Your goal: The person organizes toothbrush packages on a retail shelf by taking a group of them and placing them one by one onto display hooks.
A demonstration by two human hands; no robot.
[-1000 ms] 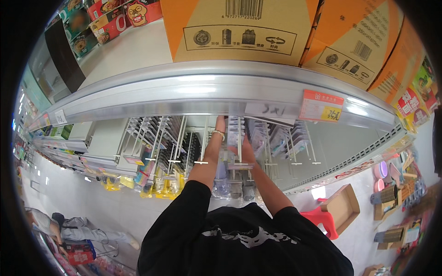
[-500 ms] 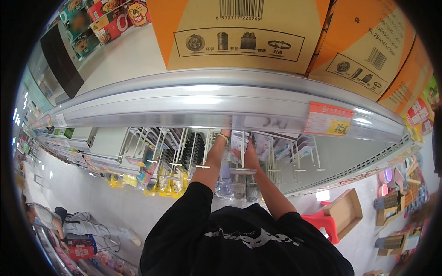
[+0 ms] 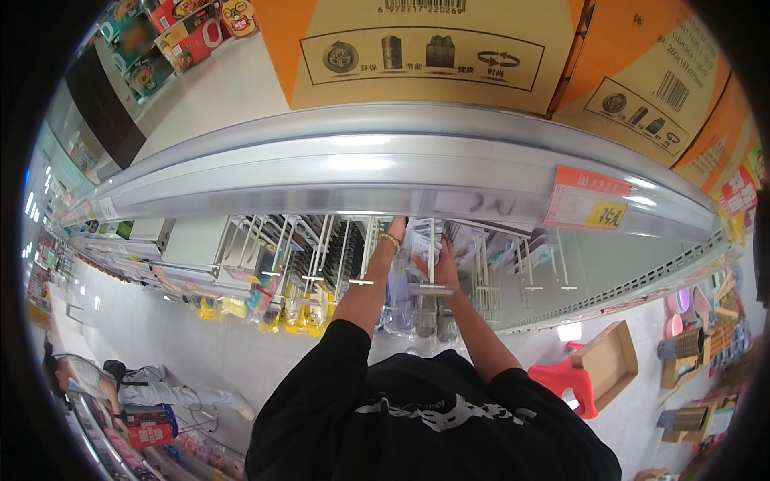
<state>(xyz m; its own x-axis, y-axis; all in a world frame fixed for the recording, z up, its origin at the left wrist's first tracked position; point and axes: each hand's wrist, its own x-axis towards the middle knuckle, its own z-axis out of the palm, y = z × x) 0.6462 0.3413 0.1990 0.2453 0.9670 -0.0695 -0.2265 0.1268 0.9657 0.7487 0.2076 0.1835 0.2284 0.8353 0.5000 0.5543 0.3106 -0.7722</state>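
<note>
The head view showed both hands raised to a row of metal display hooks [image 3: 337, 248] under a long grey shelf [image 3: 385, 172]. The right hand [image 3: 437, 268] was closed on a clear packet [image 3: 421, 240] hanging among the hooks; the left hand [image 3: 395, 232], a bracelet at its wrist, reached in just beside it, though its grip was too small to make out. Cardboard boxes [image 3: 417, 48] sat on the shelf above, and a red stool [image 3: 565, 385] stood on the floor.
</note>
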